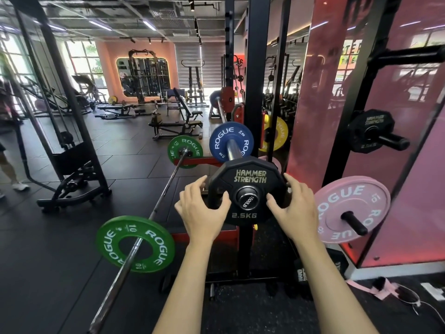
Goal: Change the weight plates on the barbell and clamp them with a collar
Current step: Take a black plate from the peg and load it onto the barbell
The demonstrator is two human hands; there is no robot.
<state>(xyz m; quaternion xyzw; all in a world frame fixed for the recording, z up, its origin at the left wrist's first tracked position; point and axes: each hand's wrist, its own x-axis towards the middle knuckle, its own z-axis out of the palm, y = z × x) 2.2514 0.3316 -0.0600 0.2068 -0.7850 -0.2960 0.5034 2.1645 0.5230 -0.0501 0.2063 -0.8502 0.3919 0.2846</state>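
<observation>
Your two bare hands hold a black plate [248,189] marked "HAMMER STRENGTH" and "2.5KG", which sits on the near end of a barbell sleeve [247,198] pointing straight at you. Your left hand [202,210] grips the plate's left edge, fingers curled over the rim and thumb pressed on its face. Your right hand [295,208] grips the right edge the same way, thumb on the face near the sleeve's end cap. Farther along the same sleeve, well apart from the black plate, sits a blue plate [225,138] marked "ROGUE". To your left, a second barbell [134,251] runs diagonally away from you, carrying a green plate [134,244] near you and another green plate [185,151] at its far end. On your right, a pink plate [351,208] hangs on a storage peg, with a small black plate [372,131] on a peg above it.
</observation>
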